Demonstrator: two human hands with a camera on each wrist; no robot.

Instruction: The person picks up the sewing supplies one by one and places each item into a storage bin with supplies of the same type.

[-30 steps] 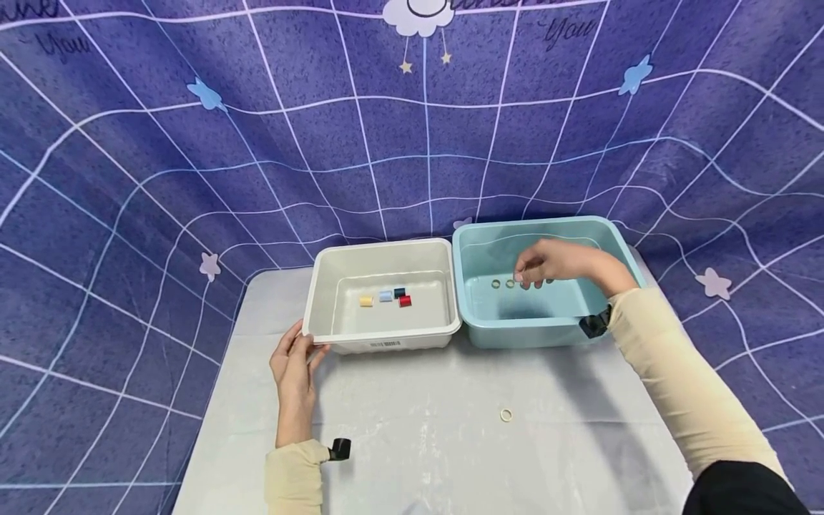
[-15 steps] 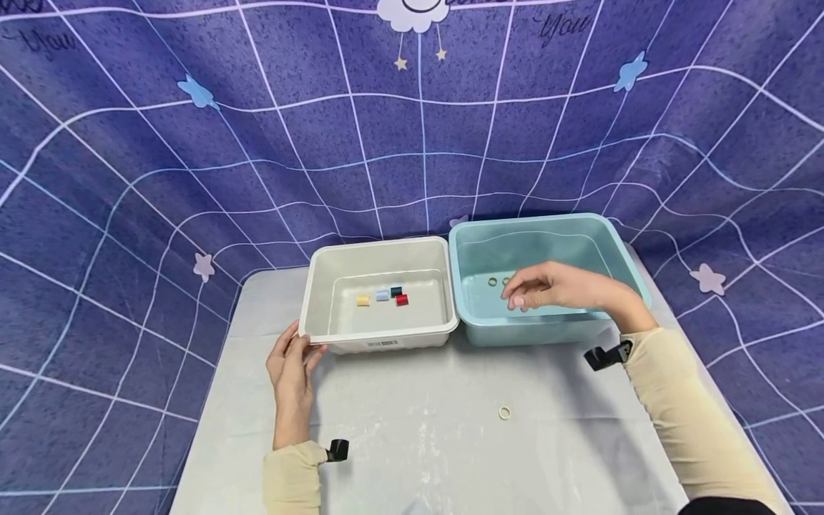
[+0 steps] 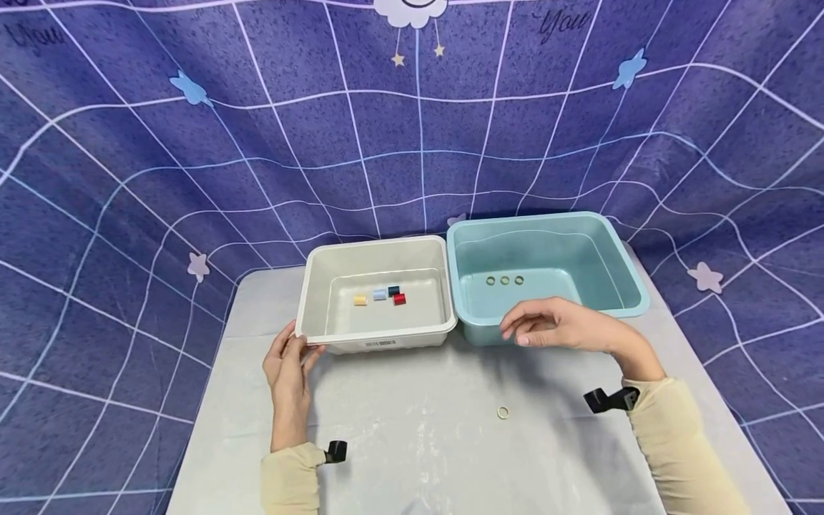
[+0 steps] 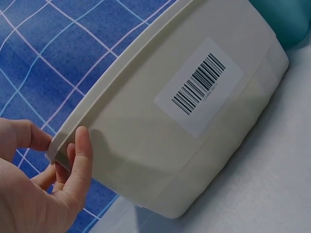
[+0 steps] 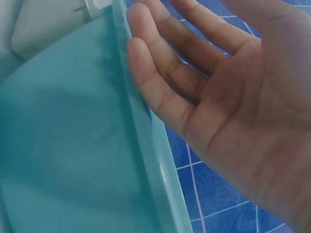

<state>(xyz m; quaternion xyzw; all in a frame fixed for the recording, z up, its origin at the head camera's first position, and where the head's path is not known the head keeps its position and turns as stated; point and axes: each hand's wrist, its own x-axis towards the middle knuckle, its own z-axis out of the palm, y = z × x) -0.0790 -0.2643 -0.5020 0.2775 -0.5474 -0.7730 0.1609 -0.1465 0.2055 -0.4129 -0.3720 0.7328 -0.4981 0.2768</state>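
Observation:
My left hand (image 3: 288,375) grips the front left corner of the white plastic bin (image 3: 380,337). In the left wrist view its thumb and fingers pinch the bin's rim (image 4: 109,73). My right hand (image 3: 569,325) hangs in front of the teal bin (image 3: 541,243), palm inward, fingers loosely bent and holding nothing. The right wrist view has these fingers beside the teal rim (image 5: 163,167). Three small rings (image 3: 501,281) lie in a row on the teal bin's floor. Another pale ring (image 3: 498,413) is on the table below the right hand.
Inside the white bin lie small cylinders: yellow (image 3: 360,301), light blue (image 3: 380,294), dark blue (image 3: 394,291) and red (image 3: 400,299). Both bins stand side by side at the back of the grey-white table (image 3: 399,443), against a blue gridded curtain (image 3: 290,179).
My right hand has come out of the teal bin toward the table front, its fingers loosening, and the three rings inside now show fully. The left hand has kept its hold on the white bin.

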